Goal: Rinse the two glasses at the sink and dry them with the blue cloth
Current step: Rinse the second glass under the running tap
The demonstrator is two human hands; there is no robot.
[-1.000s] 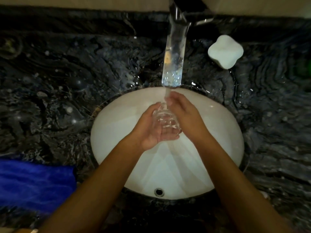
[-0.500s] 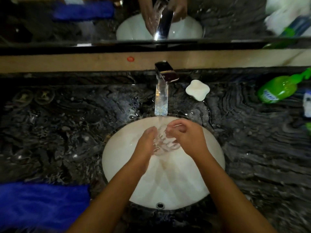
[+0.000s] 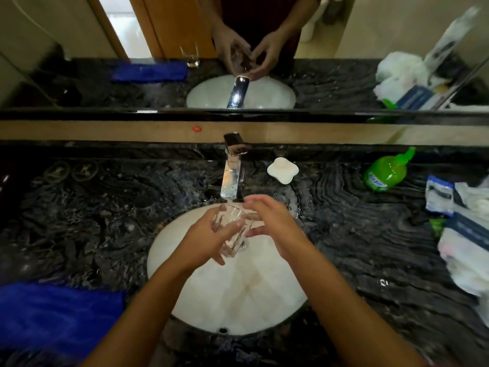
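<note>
A clear glass (image 3: 232, 231) is tilted over the white sink basin (image 3: 238, 295), just below the chrome faucet (image 3: 231, 178). My left hand (image 3: 209, 239) wraps around its left side. My right hand (image 3: 267, 223) sits beside it with fingers spread, fingertips near the rim. The blue cloth (image 3: 55, 313) lies on the counter at the front left. A second glass (image 3: 190, 55) appears only as a mirror reflection, standing near the cloth's reflection; on the counter itself it is out of view.
The dark marble counter (image 3: 370, 247) surrounds the basin. A white soap dish (image 3: 282, 170) sits right of the faucet. A green soap bottle (image 3: 385, 172) lies further right, with plastic bags and packets (image 3: 465, 234) at the right edge. A mirror (image 3: 79, 49) spans the back.
The camera has tilted up, bringing the mirror and the right side of the counter into view. The glass has tipped in my left hand and my right hand's fingers have opened beside it.
</note>
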